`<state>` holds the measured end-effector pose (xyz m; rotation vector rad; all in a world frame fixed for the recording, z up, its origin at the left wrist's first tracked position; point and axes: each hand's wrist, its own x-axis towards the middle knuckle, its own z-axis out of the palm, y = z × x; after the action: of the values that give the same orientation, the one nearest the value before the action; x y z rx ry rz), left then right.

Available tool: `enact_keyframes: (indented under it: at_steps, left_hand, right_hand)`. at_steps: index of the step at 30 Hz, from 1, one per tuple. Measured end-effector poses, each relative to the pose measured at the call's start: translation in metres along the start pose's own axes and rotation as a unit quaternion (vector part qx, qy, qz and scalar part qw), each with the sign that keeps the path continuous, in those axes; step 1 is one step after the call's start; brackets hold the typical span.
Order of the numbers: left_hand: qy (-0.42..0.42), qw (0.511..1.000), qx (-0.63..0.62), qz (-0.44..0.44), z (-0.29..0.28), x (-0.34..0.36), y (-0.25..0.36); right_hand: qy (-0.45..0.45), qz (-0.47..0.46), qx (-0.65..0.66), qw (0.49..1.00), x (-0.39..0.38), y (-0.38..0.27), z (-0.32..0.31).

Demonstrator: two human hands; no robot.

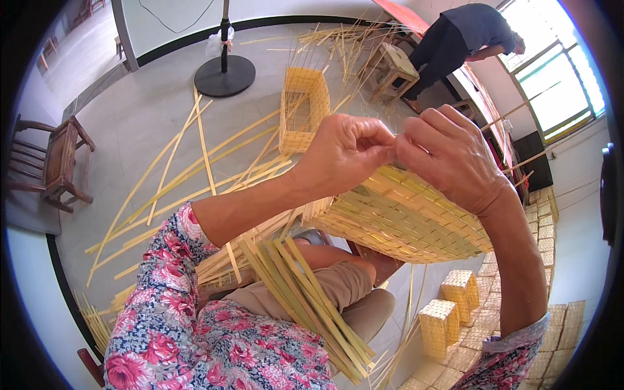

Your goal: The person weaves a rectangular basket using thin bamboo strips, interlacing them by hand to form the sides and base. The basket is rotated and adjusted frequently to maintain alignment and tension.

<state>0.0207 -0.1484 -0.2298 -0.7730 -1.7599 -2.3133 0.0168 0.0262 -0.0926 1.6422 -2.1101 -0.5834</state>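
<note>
Both hands meet at their fingertips: the left hand (351, 155) pinches thumb against finger, the right hand (452, 156) is curled tight beside it, and whether they grasp a strip between them cannot be told. Just below them, a woven basket (409, 224) sits at a tilt. Neither hand visibly steadies its broad side, so a hard tug could tip it. Bending too sharply could split a strip in the weave. Loose strips (305, 305) lying across the trousers (344, 279) might slide off if the person shifts.
</note>
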Motion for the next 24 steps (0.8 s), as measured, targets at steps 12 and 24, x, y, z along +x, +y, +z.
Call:
enact_keyframes:
  at_steps: [12,24]
  left_hand:
    - [0.060,0.998,0.014,-0.033,-0.015,0.018,-0.014]
    - [-0.001,0.999,0.030,-0.028,-0.030,0.013,-0.008]
  right_hand:
    - [-0.007,0.316,-0.048,0.947,0.013,-0.059,-0.015]
    - [0.243,0.595,0.484,0.595,-0.040,-0.122,0.049]
